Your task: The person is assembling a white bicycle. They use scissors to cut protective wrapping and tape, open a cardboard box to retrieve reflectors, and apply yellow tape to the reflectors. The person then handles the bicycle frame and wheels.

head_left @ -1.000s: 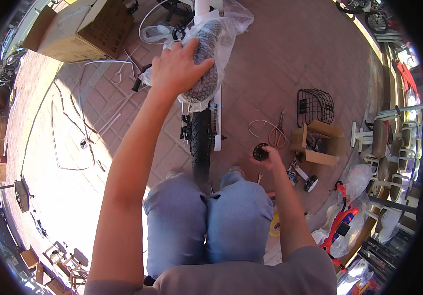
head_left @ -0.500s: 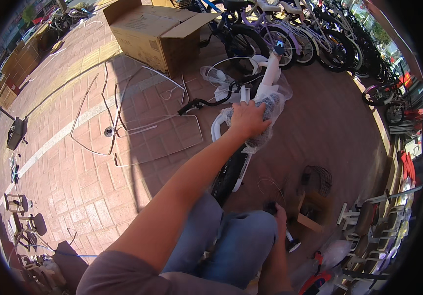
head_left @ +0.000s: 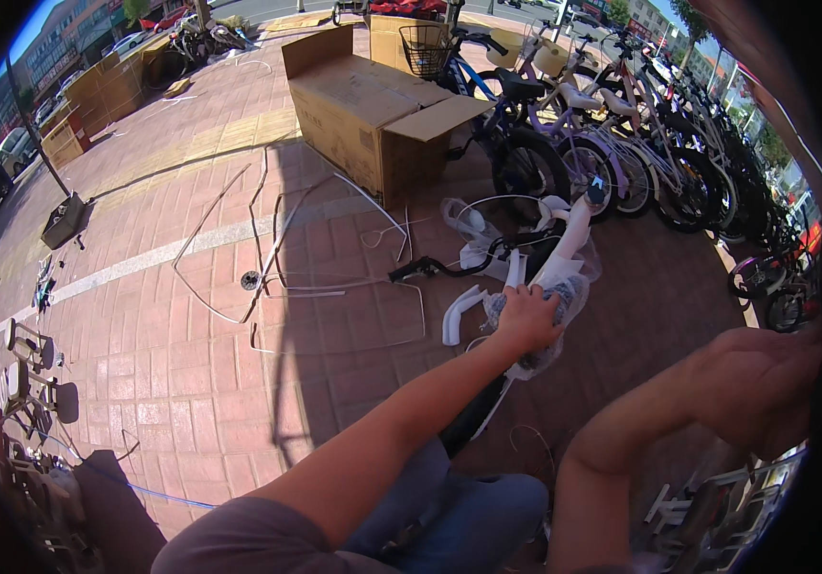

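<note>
In front of me stands a partly assembled bicycle, its white frame tube [head_left: 569,235] padded with foam and clear plastic. My left hand [head_left: 530,318] is curled over the bubble-wrapped part [head_left: 569,298] of this frame. Black handlebars [head_left: 449,269] stick out to the left of the frame, next to a loose-looking white curved piece [head_left: 462,314]. Its black tyre [head_left: 473,418] shows below my left forearm, partly hidden by my knees. My right hand [head_left: 765,392] is raised close to the camera at the right rim. Its fingers run into the dark edge, so I cannot see whether they hold anything.
An open cardboard box [head_left: 349,120] stands on the brick paving beyond the bicycle. Cut packing straps [head_left: 263,230] lie on the ground to its front left. Several parked bicycles [head_left: 612,143] line the far right. Small stools [head_left: 23,368] stand at the left.
My right hand has risen from low beside my knee, where it was at a dark object, to the right rim. My left hand stays on the wrapped frame. The view has tilted up.
</note>
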The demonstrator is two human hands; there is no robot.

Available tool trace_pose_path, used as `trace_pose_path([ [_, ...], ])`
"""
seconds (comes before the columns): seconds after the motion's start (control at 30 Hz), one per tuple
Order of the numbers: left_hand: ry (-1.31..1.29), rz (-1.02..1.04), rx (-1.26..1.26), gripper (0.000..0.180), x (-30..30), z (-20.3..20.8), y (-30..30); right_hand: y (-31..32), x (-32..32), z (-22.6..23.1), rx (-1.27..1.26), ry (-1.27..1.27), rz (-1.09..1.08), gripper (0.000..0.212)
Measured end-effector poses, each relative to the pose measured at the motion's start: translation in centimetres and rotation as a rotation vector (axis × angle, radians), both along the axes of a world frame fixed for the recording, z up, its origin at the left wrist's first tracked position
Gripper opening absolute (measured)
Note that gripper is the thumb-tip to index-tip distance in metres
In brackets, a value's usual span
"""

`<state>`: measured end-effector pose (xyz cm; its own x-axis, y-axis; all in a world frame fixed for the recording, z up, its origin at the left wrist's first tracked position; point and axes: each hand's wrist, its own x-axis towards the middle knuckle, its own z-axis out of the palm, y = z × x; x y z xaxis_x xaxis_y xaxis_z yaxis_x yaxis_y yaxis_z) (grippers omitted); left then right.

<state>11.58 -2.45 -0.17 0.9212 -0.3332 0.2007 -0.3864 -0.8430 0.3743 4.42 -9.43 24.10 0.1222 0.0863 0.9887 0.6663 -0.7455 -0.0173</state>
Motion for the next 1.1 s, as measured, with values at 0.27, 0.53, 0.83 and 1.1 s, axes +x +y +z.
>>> trace_pose_path([
  [0.27, -0.022, -0.049, 0.008, 0.050, -0.3, 0.3, -2.5, 7.3, 10.8, -1.8, 0.039, 0.451, 0.296, 0.051],
  [0.53, -0.104, -0.053, 0.097, 0.042, 0.0, -0.6, -2.9, -5.1, 6.2, -21.4, 0.161, 1.050, -0.074, 0.043],
  [0.83, 1.007, -0.173, -1.552, 0.033, 3.0, -6.5, 8.9, -5.9, 6.7, -26.1, -0.230, 1.106, -0.508, 0.043],
  [1.1, 1.235, 0.187, -1.014, 0.039, -10.2, -26.8, 14.6, -9.8, 5.5, -25.8, -0.042, 1.138, -0.156, 0.037],
])
